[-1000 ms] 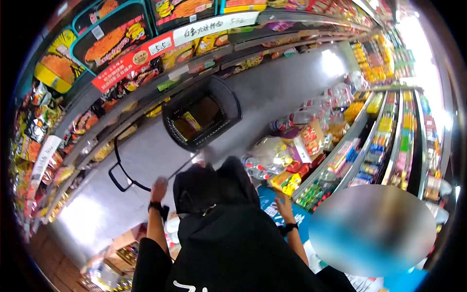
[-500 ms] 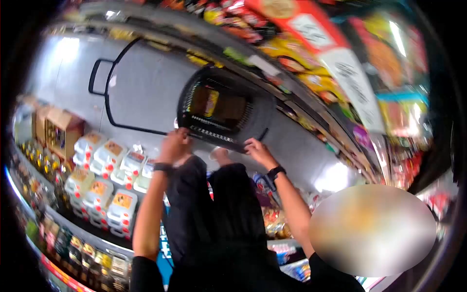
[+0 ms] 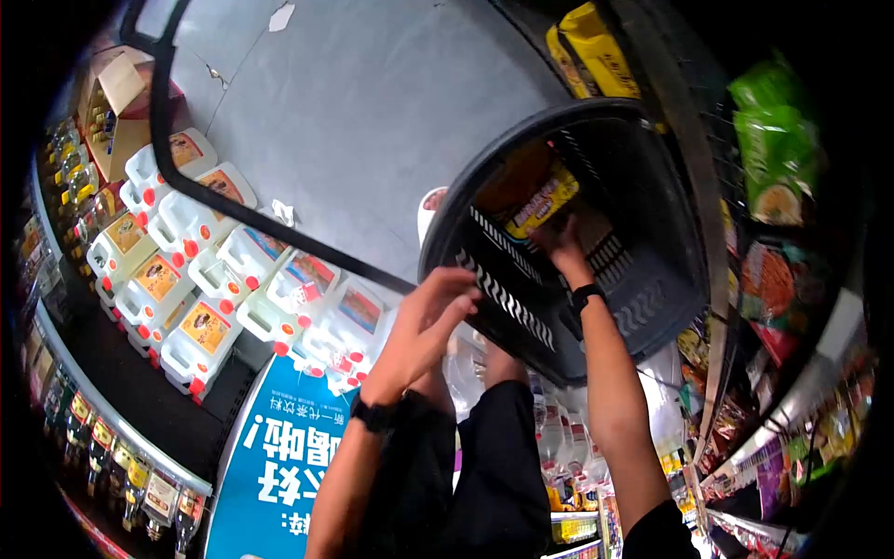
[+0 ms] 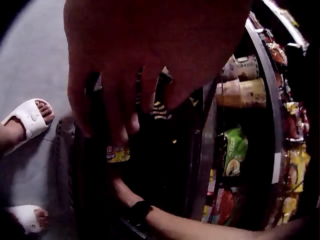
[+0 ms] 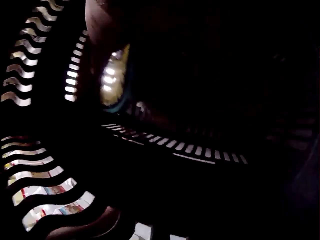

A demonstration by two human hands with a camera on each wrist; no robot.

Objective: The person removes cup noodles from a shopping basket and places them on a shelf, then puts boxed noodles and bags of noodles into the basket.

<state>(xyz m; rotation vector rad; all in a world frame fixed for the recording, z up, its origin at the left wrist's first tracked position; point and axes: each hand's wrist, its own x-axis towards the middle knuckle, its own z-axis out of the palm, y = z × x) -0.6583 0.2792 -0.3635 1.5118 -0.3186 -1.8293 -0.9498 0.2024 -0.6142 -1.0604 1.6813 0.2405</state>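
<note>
A black slotted shopping basket (image 3: 652, 307) stands close in front of the person, tilted in the head view. Inside it is a food pack with a yellow printed strip (image 3: 545, 200), its teal-edged side (image 5: 115, 82) dimly visible from the right wrist. The right hand (image 3: 563, 247) reaches down into the basket and grips this pack's edge; its fingertips are in shadow. Over the near rim, the left hand (image 3: 433, 321) hangs with fingers loosely extended, fingertips right at the basket wall. From the basket, a long black pull handle (image 3: 279, 228) stretches to the left.
White jugs with red caps (image 3: 200, 326) crowd the left, beside a cardboard box (image 3: 121, 93). A blue sign (image 3: 279, 447) lies near the legs. Shelves with a green packet (image 3: 778, 149) border the right. A yellow packet (image 3: 596, 51) is beyond the basket. White sandals (image 4: 30, 117) show below.
The view has turned and come closer to the basket. The right hand has moved from the rim down into it, onto the pack. The left hand has loosened beside the rim.
</note>
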